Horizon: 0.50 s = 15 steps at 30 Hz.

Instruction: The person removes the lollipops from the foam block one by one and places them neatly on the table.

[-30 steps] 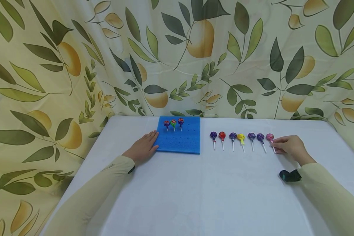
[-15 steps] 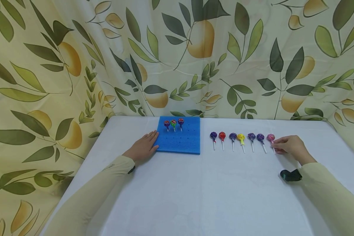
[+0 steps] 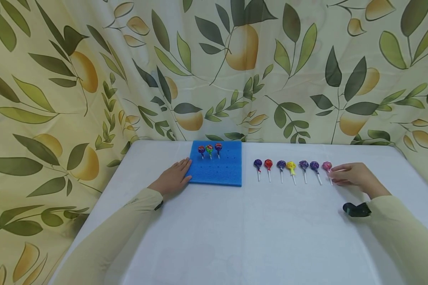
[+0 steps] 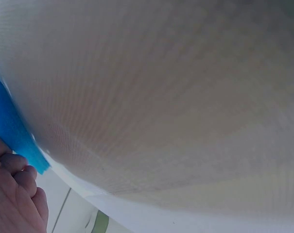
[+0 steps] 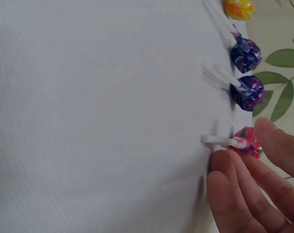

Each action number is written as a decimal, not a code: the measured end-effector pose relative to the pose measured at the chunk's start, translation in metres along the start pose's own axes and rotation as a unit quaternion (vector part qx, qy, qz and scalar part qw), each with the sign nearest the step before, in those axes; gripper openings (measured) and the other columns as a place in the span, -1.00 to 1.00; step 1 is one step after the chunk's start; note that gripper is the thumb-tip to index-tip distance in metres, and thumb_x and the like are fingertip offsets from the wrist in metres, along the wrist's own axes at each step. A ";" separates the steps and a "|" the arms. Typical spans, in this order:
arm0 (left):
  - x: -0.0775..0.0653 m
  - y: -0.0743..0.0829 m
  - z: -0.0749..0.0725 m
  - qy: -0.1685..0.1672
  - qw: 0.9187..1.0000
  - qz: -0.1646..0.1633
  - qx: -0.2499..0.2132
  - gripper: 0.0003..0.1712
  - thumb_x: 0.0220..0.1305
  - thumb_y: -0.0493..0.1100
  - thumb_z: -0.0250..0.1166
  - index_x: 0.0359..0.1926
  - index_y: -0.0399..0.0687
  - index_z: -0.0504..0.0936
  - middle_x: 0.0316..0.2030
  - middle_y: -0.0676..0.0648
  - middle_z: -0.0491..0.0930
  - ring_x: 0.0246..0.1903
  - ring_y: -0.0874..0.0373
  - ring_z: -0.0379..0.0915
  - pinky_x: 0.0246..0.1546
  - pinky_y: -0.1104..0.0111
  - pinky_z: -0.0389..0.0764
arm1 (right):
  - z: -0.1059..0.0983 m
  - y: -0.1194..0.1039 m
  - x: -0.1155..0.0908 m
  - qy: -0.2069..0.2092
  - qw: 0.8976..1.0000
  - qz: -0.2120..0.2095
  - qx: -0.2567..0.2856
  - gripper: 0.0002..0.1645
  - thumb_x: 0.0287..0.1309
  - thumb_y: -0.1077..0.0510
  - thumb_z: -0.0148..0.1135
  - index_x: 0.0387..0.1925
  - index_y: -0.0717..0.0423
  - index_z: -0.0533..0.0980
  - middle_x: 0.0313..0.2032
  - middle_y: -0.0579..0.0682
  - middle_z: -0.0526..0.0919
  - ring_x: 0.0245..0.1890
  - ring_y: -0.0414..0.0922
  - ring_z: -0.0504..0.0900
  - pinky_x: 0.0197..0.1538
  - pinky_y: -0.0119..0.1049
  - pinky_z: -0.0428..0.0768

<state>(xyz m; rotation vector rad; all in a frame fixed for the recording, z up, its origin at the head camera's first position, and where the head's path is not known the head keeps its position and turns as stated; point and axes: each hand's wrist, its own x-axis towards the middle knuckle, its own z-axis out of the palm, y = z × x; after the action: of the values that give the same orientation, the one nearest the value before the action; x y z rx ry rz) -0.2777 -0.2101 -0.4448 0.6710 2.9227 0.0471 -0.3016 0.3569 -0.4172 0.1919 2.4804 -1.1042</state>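
Observation:
At the right end of a row of wrapped lollipops lies a pink lollipop [image 3: 327, 166]. My right hand [image 3: 354, 178] is beside it, and in the right wrist view the thumb stands apart from the loosely bent fingers, not pinching the pink lollipop [image 5: 247, 142]; whether a fingertip touches it I cannot tell. My left hand [image 3: 171, 177] rests with straight fingers on the left edge of a blue foam board [image 3: 215, 177]. Three lollipops stand upright in the board's back row: a purple-red one [image 3: 201, 150], a green one [image 3: 209, 149] and another purple-red one [image 3: 218, 147].
Left of the pink lollipop lie purple lollipops [image 3: 314, 166], a yellow one [image 3: 291, 167] and a red one [image 3: 268, 164], sticks toward me. Several small holes dot the board. A white cloth covers the table [image 3: 242, 229], and a leaf-patterned curtain [image 3: 214, 99] hangs behind.
My right hand held the pink lollipop's stick earlier; its fingers have loosened and the hand has shifted slightly right. The left hand and the board have stayed put.

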 end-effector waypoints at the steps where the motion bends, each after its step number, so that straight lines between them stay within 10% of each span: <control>1: 0.000 0.000 0.000 0.000 1.000 0.000 0.001 -0.26 0.46 0.09 -0.18 0.45 -0.27 -0.10 0.47 -0.22 -0.10 0.47 -0.06 -0.18 0.46 0.10 -0.02 | -0.002 0.000 -0.001 -0.008 1.000 -0.002 0.007 -0.19 0.19 0.03 0.23 0.25 0.54 0.19 -0.29 -0.08 0.67 -0.40 -0.30 0.66 -0.23 -0.39 0.67; 10: 0.001 -0.001 0.001 -0.004 1.000 -0.004 0.006 -0.25 0.46 0.10 -0.19 0.46 -0.24 -0.12 0.47 -0.20 -0.11 0.47 -0.03 -0.20 0.46 0.12 -0.04 | -0.010 0.007 -0.006 -0.034 0.997 -0.031 0.057 -0.06 0.18 -0.03 0.24 0.35 0.43 0.06 -0.28 -0.32 0.67 -0.32 -0.42 0.66 -0.10 -0.34 0.67; 12: 0.001 -0.001 0.001 -0.005 1.000 -0.004 0.008 -0.26 0.46 0.10 -0.20 0.46 -0.24 -0.12 0.47 -0.20 -0.12 0.47 -0.03 -0.20 0.47 0.12 -0.04 | -0.010 0.007 -0.008 -0.024 0.998 -0.051 0.036 -0.05 0.15 -0.10 0.25 0.34 0.40 0.11 -0.14 -0.08 0.71 -0.18 -0.29 0.68 0.01 -0.21 0.63; 15: 0.001 -0.001 0.001 -0.003 1.000 0.000 0.010 -0.26 0.47 0.10 -0.20 0.45 -0.25 -0.12 0.47 -0.21 -0.11 0.47 -0.04 -0.19 0.46 0.11 -0.04 | -0.009 0.007 -0.012 -0.003 0.997 -0.081 -0.002 -0.05 0.11 -0.21 0.24 0.32 0.32 0.19 0.03 -0.25 0.59 0.16 0.01 0.49 0.20 0.06 0.46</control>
<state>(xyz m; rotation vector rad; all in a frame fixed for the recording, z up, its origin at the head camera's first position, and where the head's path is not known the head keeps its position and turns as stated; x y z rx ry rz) -0.2785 -0.2108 -0.4463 0.6723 2.9206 0.0171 -0.2920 0.3692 -0.4117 -0.0144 2.5289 -1.1605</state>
